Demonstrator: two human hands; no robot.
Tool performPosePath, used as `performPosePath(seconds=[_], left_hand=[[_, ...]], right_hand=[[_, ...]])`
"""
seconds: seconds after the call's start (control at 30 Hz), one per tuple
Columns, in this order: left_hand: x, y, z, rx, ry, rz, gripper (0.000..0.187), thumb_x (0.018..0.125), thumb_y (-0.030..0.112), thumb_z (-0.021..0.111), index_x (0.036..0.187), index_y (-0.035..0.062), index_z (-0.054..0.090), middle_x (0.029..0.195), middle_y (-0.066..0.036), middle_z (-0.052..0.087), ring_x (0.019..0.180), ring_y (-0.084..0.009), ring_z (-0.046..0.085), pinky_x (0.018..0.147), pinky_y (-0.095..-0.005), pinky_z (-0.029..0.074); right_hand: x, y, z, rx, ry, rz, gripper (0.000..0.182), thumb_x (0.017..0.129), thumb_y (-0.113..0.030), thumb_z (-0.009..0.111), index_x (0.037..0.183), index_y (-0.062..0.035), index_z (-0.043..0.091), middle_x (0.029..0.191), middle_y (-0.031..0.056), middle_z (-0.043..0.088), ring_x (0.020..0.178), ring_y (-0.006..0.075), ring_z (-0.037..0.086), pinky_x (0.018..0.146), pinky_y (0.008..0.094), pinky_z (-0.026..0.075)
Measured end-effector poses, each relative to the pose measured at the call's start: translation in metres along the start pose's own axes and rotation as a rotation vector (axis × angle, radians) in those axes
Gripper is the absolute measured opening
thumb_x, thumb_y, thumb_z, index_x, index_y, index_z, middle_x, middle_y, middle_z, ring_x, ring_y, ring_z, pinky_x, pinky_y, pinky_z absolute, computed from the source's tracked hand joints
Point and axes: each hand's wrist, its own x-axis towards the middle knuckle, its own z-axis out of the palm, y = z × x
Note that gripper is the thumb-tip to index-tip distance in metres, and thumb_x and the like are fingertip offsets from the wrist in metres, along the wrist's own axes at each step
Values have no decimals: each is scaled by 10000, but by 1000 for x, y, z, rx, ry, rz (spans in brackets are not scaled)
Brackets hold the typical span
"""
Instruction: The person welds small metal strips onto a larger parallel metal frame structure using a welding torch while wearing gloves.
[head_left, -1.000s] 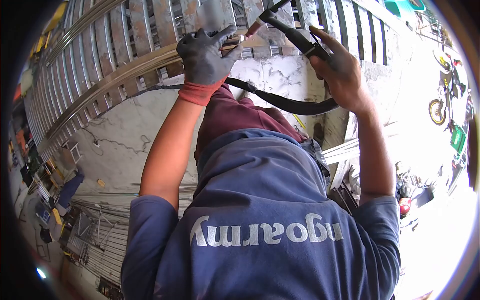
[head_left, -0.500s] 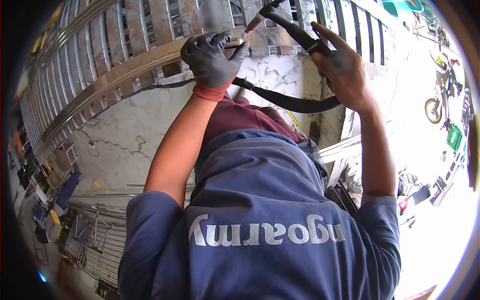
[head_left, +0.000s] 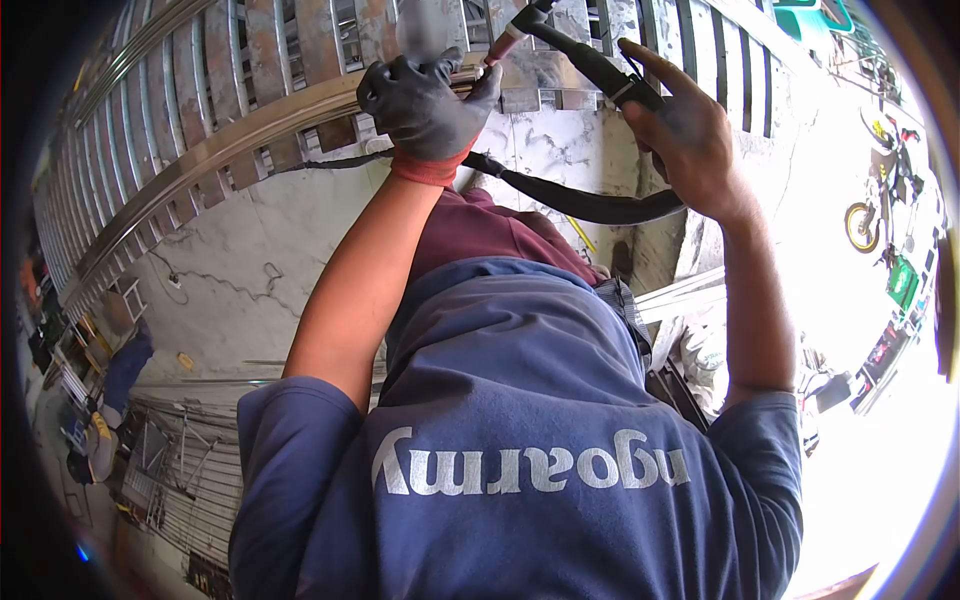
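Observation:
My left hand (head_left: 425,115), in a black glove with a red cuff, is closed around the end of long shiny metal tubes (head_left: 240,130) lying on a slatted metal bench (head_left: 335,45). My right hand (head_left: 690,145) is bare and grips the black handle of a TIG welding torch (head_left: 580,58), its index finger stretched along the top. The torch's pinkish nozzle (head_left: 503,47) points down at the tube end, right by my gloved thumb. From the torch hand a thick black sleeved cable (head_left: 590,205) loops back to the left, passing below my glove.
A tiled floor (head_left: 250,230) with a thin cord lies beneath the bench. Bundles of metal bars (head_left: 200,430) are at the lower left. A person's leg in blue trousers (head_left: 130,370) shows at the far left. To the right stand a motorbike (head_left: 875,200) and a green crate (head_left: 903,282).
The view has shifted slightly. My gloved hand has turned a little on the tube end, and the nozzle stays close to it. My right hand keeps its hold on the torch.

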Motion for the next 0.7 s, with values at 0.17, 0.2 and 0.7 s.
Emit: performPosePath(seconds=[0.17,0.2,0.7], left_hand=[[3,8,-7,132,-57,25,497,849,644,767,803,150,800,876,-75,669,954,-327,595,822,-500,408],[4,10,-12,173,-108,25,490,852,639,761,803,152,791,880,-65,669,946,-324,593,813,-499,407],[32,-20,-39,-271,-306,175,258,923,330,860,1155,219,842,1017,-57,771,968,-318,712,851,-495,518]], right_hand=[[11,3,-3,21,-19,-2,731,1082,-444,728,1685,-92,511,773,38,675,735,112,642,673,333,514],[14,5,-3,11,-17,-21,730,1082,-440,729,1685,-92,512,776,39,680,737,111,644,675,331,516],[13,9,-2,112,68,63,630,1062,-280,740,1654,-163,558,1104,149,796,952,188,747,895,383,597]])
